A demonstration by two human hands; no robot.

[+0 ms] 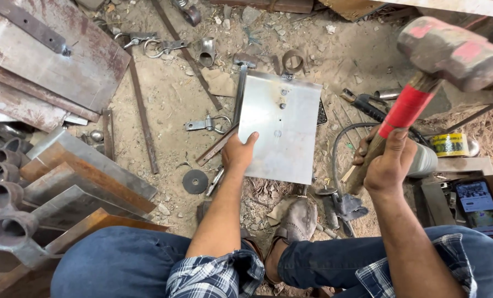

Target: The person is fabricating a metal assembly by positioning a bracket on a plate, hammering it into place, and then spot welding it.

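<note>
Dusty workshop floor (pixel 175 105) lies strewn with scrap. Left hand (pixel 238 152) pinches a shiny rectangular steel plate's (pixel 282 129) edge. Right hand (pixel 390 163) clenches a red-banded wooden-handled sledgehammer (pixel 423 88).

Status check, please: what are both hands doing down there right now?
Left hand grips flat grey steel plate edge. Right hand raises red-handled sledgehammer. Nothing lies on the plate.

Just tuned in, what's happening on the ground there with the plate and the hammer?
A person sits on the dirt floor of a metal workshop. The left hand grips the near left edge of a flat steel plate with small holes down its middle. The right hand holds a raised hammer by its wooden, red-taped handle, its head up and right of the plate, not touching it. Rusty metal sections lie stacked at left; a phone lies at right.
</note>
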